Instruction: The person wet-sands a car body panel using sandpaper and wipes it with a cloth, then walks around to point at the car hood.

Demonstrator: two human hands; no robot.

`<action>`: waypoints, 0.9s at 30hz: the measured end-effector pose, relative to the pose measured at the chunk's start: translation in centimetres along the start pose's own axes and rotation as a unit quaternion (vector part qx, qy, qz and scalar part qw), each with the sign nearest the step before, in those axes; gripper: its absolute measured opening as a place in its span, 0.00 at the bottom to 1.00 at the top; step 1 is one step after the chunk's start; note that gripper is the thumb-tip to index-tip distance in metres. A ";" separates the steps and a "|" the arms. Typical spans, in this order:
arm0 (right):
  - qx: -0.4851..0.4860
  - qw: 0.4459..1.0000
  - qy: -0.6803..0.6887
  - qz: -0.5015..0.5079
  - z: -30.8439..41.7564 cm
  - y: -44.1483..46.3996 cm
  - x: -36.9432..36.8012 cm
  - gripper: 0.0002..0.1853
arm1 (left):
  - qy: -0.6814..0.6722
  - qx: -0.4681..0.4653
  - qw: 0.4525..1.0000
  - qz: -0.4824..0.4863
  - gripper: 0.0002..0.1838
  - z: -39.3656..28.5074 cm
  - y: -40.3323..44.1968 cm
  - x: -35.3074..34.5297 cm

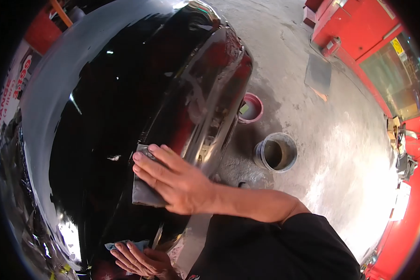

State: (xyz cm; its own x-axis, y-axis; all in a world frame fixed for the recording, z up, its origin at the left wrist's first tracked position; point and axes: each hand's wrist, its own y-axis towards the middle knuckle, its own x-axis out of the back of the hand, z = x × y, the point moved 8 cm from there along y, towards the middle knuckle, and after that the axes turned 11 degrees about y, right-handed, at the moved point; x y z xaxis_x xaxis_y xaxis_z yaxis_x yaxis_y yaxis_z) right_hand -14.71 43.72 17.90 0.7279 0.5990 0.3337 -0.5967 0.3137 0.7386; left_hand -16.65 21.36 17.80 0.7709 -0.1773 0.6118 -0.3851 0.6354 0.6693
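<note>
Lying flat across a dull grey, square-edged thin sheet (145,193), the right grip (179,184) has its fingers stretched out and nearly side by side, the back of the hand upward and the thumb hidden from sight. That sheet rests on the glossy black curved car panel (107,102), toward the panel's right side, its lower edge showing past the palm. Near the panel's lower end, the left grip (142,263) rests over a crumpled light blue cloth (142,243), fingers extended and a little apart; its palm is hidden, so I cannot tell whether it is pinching the fabric. A bare right forearm runs from the sheet to a black short sleeve (308,233) at the panel's lower right. Pale, hazy grey covers the panel's left margin, and whitish smears mark its right flank. Just right of the panel, on the grey concrete floor (284,42), stand a round pink tub (259,100) with a greenish piece inside and a round grey bucket (262,156). Farther right of the panel lie a dark grey flat piece (318,74) and, beyond it, red cabinetry (354,35). Left of the panel is a white sign with red lettering (14,88).
</note>
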 end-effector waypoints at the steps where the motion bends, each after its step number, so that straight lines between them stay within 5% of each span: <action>1: 0.004 0.999 -0.039 0.005 -1.3 0.2 0.7 0.30 | 0.000 -0.001 1.000 0.000 0.22 0.0 0.0 0.0; 5: -0.059 0.990 -0.101 -0.082 -9.8 3.6 6.6 0.22 | 0.015 -0.007 0.999 0.028 0.22 0.6 -0.5 -0.5; 8: -0.090 0.980 -0.107 -0.140 -9.0 2.9 6.5 0.22 | 0.009 -0.005 1.000 0.022 0.22 0.5 -0.5 -0.5; 13: -0.136 0.988 -0.071 0.018 -5.1 -1.6 3.0 0.37 | -0.003 0.003 1.000 0.030 0.22 0.5 -0.1 -0.2; 18: -0.137 0.966 -0.138 -0.168 -17.4 3.1 11.0 0.25 | 0.022 0.003 0.998 0.061 0.23 -0.2 0.6 -0.6; 27: -0.176 0.973 -0.125 -0.084 -17.7 1.2 12.3 0.29 | 0.082 0.010 0.996 0.038 0.24 -3.0 3.0 -0.9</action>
State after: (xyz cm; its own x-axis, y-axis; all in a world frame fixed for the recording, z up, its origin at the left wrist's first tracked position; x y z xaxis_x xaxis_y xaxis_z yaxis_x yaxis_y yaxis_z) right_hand -12.45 64.55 12.56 0.8584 0.3341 0.3892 -0.5088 0.6504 0.5640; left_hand -17.02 25.68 18.01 0.8112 -0.0031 0.5847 -0.4538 0.6274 0.6328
